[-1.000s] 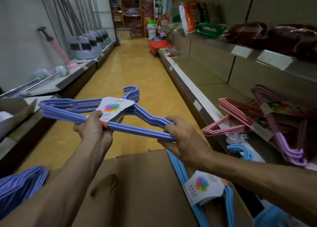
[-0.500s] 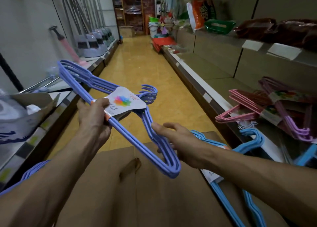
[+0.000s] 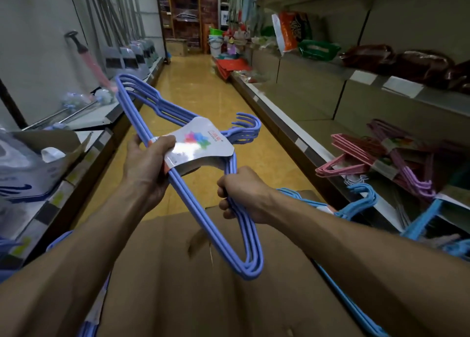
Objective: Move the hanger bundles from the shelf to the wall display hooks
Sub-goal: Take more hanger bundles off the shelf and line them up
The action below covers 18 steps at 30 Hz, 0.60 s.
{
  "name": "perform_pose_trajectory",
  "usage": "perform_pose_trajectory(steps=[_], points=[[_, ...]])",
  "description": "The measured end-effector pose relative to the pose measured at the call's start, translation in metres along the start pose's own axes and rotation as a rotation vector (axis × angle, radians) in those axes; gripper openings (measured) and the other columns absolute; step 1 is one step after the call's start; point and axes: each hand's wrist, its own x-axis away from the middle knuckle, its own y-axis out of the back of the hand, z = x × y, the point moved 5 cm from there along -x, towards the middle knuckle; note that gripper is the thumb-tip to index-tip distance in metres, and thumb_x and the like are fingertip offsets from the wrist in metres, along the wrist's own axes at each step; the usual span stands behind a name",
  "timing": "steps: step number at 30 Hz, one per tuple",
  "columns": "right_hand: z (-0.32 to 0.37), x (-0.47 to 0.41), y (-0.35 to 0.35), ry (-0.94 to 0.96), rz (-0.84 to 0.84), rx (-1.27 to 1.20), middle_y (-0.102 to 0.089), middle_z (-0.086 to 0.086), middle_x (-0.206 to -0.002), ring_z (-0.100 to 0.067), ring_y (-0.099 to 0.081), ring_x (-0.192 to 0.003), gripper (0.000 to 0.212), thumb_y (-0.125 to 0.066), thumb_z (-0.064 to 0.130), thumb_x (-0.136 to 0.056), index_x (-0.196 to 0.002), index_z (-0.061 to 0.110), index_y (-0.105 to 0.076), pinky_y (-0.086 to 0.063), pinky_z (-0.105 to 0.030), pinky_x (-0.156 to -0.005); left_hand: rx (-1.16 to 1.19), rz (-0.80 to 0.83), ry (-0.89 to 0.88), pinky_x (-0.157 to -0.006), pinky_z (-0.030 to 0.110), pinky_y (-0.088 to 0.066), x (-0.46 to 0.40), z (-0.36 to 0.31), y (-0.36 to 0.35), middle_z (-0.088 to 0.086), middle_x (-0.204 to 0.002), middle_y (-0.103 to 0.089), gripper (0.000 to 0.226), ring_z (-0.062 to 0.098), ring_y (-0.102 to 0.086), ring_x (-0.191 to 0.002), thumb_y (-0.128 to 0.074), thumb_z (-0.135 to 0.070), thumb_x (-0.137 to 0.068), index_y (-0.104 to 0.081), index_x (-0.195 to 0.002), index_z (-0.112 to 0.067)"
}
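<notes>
Because the hanger bundle (image 3: 193,184), held tilted in mid-air above a cardboard box (image 3: 203,273) in the aisle, looks light, stiff and smooth, the left hand (image 3: 148,169) pinching its paper band (image 3: 201,146) and the right hand (image 3: 244,194) curled round its bars seem well placed.

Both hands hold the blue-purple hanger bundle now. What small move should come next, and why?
Probably lift the hanger bundle with its hooks leading. Left hand grips beside the label, right hand grips the lower arm, and no display hook is in view yet.
</notes>
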Motion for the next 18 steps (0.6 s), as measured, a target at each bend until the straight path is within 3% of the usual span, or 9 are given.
perform_pose_trajectory(steps=[2, 5, 7, 9, 11, 12, 14, 18], points=[[-0.006, 0.003, -0.005, 0.033, -0.03, 0.014, -0.041, -0.011, -0.077, -0.016, -0.041, -0.046, 0.009, -0.039, 0.001, -0.091, -0.089, 0.009, -0.042, -0.035, -0.024, -0.042, -0.065, -0.022, 0.005, -0.053, 0.035, -0.057, 0.0, -0.001, 0.012, 0.01, -0.1, -0.071, 0.065, 0.022, -0.074, -0.072, -0.073, -0.019, -0.085, -0.039, -0.14, -0.009], [-0.018, 0.003, -0.011, 0.079, -0.064, 0.059, -0.038, -0.01, -0.076, -0.015, -0.039, -0.045, 0.008, -0.039, 0.004, -0.09, -0.089, 0.012, -0.039, -0.033, -0.025, -0.043, -0.209, -0.011, 0.075, -0.061, 0.043, -0.059, -0.001, 0.003, 0.026, 0.013, -0.111, -0.071, 0.079, 0.026, -0.073, -0.083, -0.08, -0.034, -0.074, -0.043, -0.139, -0.008], [-0.024, 0.001, -0.015, 0.103, -0.09, 0.089, -0.04, -0.008, -0.072, -0.016, -0.039, -0.048, 0.007, -0.041, 0.007, -0.089, -0.086, 0.013, -0.039, -0.033, -0.027, -0.046, -0.373, -0.08, 0.059, -0.064, 0.043, -0.058, -0.001, 0.002, 0.034, 0.011, -0.113, -0.069, 0.082, 0.025, -0.071, -0.085, -0.077, -0.031, -0.08, -0.032, -0.146, -0.012], [-0.032, 0.0, -0.021, 0.123, -0.11, 0.118, -0.043, -0.007, -0.073, -0.019, -0.042, -0.054, 0.005, -0.043, 0.011, -0.088, -0.085, 0.014, -0.042, -0.035, -0.031, -0.05, -0.643, -0.183, -0.064, -0.08, 0.046, -0.055, -0.001, -0.009, 0.04, 0.014, -0.131, -0.057, 0.088, 0.031, -0.064, -0.105, -0.073, -0.028, -0.083, -0.019, -0.151, -0.016], [-0.042, 0.004, -0.023, 0.139, -0.129, 0.162, -0.049, -0.007, -0.077, -0.021, -0.046, -0.06, 0.003, -0.048, 0.017, -0.09, -0.09, 0.014, -0.047, -0.039, -0.033, -0.052, -1.075, -0.219, -0.265, -0.099, 0.046, -0.043, 0.006, -0.023, 0.035, 0.018, -0.146, -0.039, 0.086, 0.036, -0.046, -0.128, -0.07, -0.031, -0.085, -0.02, -0.153, -0.015], [-0.046, 0.008, -0.022, 0.148, -0.133, 0.182, -0.051, -0.007, -0.078, -0.021, -0.047, -0.06, 0.006, -0.05, 0.021, -0.091, -0.091, 0.015, -0.048, -0.04, -0.033, -0.052, -1.245, -0.177, -0.378, -0.102, 0.045, -0.041, 0.01, -0.027, 0.028, 0.019, -0.145, -0.037, 0.08, 0.037, -0.043, -0.13, -0.068, -0.034, -0.085, -0.026, -0.151, -0.015], [-0.051, 0.015, -0.02, 0.174, -0.13, 0.235, -0.055, -0.004, -0.081, -0.019, -0.05, -0.062, 0.01, -0.053, 0.027, -0.092, -0.092, 0.017, -0.049, -0.041, -0.03, -0.052, -1.36, -0.036, -0.518, -0.104, 0.041, -0.038, 0.019, -0.028, 0.011, 0.015, -0.141, -0.045, 0.064, 0.032, -0.044, -0.13, -0.064, -0.038, -0.089, -0.042, -0.144, -0.015], [-0.055, 0.025, -0.018, 0.227, -0.103, 0.368, -0.061, -0.003, -0.089, -0.018, -0.059, -0.074, 0.02, -0.057, 0.035, -0.094, -0.098, 0.017, -0.05, -0.045, -0.033, -0.06, -1.307, 0.231, -0.458, -0.099, 0.031, -0.043, 0.037, -0.01, -0.022, 0.004, -0.132, -0.06, 0.051, 0.019, -0.055, -0.121, -0.058, -0.048, -0.093, -0.058, -0.132, -0.015]])
